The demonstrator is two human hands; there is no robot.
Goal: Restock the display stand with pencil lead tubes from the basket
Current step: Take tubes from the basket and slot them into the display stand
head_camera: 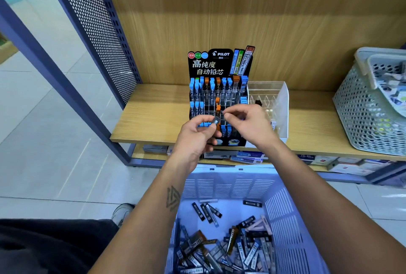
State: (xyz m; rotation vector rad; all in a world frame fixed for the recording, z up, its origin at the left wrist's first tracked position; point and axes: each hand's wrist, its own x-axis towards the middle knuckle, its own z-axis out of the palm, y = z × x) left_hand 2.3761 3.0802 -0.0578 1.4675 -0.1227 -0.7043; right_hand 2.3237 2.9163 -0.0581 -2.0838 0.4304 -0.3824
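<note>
- A wooden shelf with a wood-grain back panel is seen in a shop aisle, framed on the left by a blue perforated metal upright; pale floor tiles lie beside it.
- A black display stand marked PILOT is stood on the shelf, with blue-capped and orange-capped tubes slotted upright in its tiered rows; several slots are unfilled.
- A clear acrylic organiser is placed just right of the stand, touching or nearly touching it.
- A grey perforated basket is set at the shelf's right end.
- Boxed stock is stored on the lower shelf.
- A pencil lead tube is pinched by the curled fingers of the left hand, in front of the stand's lower rows.
- The right hand is held close beside it, thumb and forefinger drawn together near the tube's top; whether anything is gripped cannot be told.
- A white slatted basket is positioned below the forearms, with many loose tubes heaped in it.
- A shoe is visible on the floor at lower left.
</note>
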